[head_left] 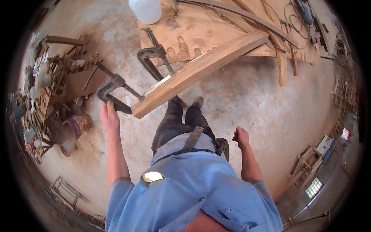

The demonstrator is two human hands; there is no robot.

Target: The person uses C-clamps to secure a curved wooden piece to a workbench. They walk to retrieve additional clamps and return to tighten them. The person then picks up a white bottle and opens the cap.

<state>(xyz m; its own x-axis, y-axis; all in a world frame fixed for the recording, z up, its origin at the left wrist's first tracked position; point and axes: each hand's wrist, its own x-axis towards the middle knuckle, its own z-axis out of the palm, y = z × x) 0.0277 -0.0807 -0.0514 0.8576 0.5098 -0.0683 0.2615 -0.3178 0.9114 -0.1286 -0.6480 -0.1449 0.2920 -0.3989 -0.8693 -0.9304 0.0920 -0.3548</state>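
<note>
My left hand (pixel 109 116) grips the lower frame of a black C-clamp (pixel 110 89), thumb on top, at the near left end of a thick wooden beam (pixel 201 73). The clamp's screw presses on the beam's end. A second C-clamp (pixel 148 58) sits farther along the same beam, its screw standing up. A thin pale strip shows along the beam's far edge by the clamps. To the right of my body, away from the beam, my right hand (pixel 241 137) hangs with its fingers curled closed; whatever is inside them, if anything, is hidden.
The beam rests on a worn wooden workbench (pixel 228 42), its left end jutting out over the floor. On the bench are a white plastic container (pixel 146 11), long wooden strips, cables and a power tool (pixel 304 13). Scrap wood and a paint bucket (pixel 77 125) stand at left.
</note>
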